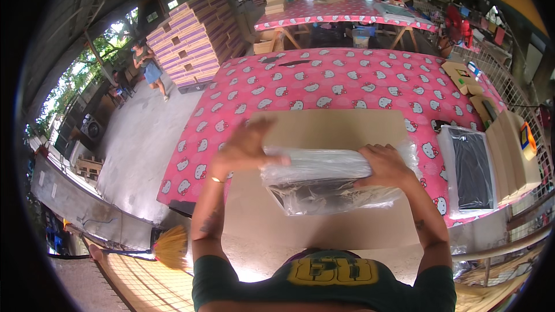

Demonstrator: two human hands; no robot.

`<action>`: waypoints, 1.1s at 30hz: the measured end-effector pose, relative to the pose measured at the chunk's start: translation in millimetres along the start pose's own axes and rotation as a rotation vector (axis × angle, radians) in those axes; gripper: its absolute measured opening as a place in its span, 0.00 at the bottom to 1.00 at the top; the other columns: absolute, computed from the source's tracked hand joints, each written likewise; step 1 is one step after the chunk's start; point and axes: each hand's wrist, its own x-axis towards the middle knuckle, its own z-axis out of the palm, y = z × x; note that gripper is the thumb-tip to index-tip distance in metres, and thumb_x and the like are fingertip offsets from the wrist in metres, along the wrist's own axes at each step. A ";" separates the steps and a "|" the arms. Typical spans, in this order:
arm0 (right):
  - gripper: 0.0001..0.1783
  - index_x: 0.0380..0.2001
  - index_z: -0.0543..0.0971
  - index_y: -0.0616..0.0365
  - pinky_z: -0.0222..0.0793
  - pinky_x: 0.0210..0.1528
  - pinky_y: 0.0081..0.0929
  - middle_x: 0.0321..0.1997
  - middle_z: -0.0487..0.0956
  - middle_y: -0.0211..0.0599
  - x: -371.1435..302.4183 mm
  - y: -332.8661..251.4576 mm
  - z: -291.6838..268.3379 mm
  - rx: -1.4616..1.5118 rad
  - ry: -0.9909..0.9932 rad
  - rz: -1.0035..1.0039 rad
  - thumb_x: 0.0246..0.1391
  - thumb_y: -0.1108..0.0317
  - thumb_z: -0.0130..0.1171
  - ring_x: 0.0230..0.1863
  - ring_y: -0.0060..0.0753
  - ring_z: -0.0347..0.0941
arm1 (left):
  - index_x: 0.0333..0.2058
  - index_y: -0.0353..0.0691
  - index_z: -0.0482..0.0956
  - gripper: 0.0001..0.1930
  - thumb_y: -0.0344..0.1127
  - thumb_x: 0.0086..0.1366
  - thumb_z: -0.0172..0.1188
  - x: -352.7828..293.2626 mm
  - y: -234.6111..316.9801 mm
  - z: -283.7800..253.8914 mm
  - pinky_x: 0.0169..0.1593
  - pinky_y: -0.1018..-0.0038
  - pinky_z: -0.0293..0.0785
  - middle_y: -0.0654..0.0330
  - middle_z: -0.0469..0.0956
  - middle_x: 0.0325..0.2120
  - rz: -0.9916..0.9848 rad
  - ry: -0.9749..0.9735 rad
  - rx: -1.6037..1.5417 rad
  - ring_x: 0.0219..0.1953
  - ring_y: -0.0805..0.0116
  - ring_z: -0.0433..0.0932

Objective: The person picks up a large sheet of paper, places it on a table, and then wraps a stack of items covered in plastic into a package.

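Note:
In front of me, a dark flat item wrapped in clear plastic (324, 188) rests on a sheet of brown cardboard (341, 228). A pale, crumpled fold of the wrap runs across its far side. My right hand (383, 166) grips the right part of this package, fingers over the fold and thumb nearer me. Smeared by motion, my left hand (247, 149) is raised at the package's left end, thumb and fingers spread apart. Its thumb is close to the plastic; whether it touches I cannot tell. What kind of item lies inside the wrap is not clear.
A pink patterned cloth covers the table (324, 84). Another plastic-wrapped dark panel (473, 167) lies at the right beside cardboard pieces (511, 156) with an orange tool (528, 140). Stacked boxes (191, 46) stand far left; people are farther off. A broom (170, 247) is at lower left.

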 end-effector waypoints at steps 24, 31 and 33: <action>0.44 0.50 0.72 0.58 0.62 0.56 0.43 0.48 0.78 0.44 -2.0 3.8 4.2 -0.025 -0.013 -0.009 0.36 0.38 0.72 0.53 0.48 0.74 | 0.71 0.48 0.52 0.38 0.66 0.72 0.32 33.1 41.1 119.6 0.71 0.40 0.32 0.40 0.50 0.70 0.094 0.049 0.053 0.73 0.44 0.44; 0.45 0.51 0.72 0.59 0.62 0.56 0.42 0.48 0.78 0.45 -3.0 4.2 2.3 0.001 -0.010 0.005 0.36 0.38 0.71 0.53 0.48 0.73 | 0.71 0.49 0.52 0.38 0.66 0.72 0.28 36.1 53.4 27.5 0.71 0.41 0.33 0.40 0.51 0.69 0.072 0.228 0.022 0.73 0.42 0.46; 0.45 0.50 0.72 0.59 0.63 0.56 0.43 0.48 0.78 0.45 -4.8 1.5 -1.6 -0.013 -0.012 0.017 0.36 0.37 0.71 0.54 0.47 0.73 | 0.71 0.49 0.53 0.38 0.66 0.72 0.28 25.3 62.5 -8.7 0.71 0.41 0.34 0.40 0.52 0.69 0.081 0.471 -0.012 0.72 0.42 0.47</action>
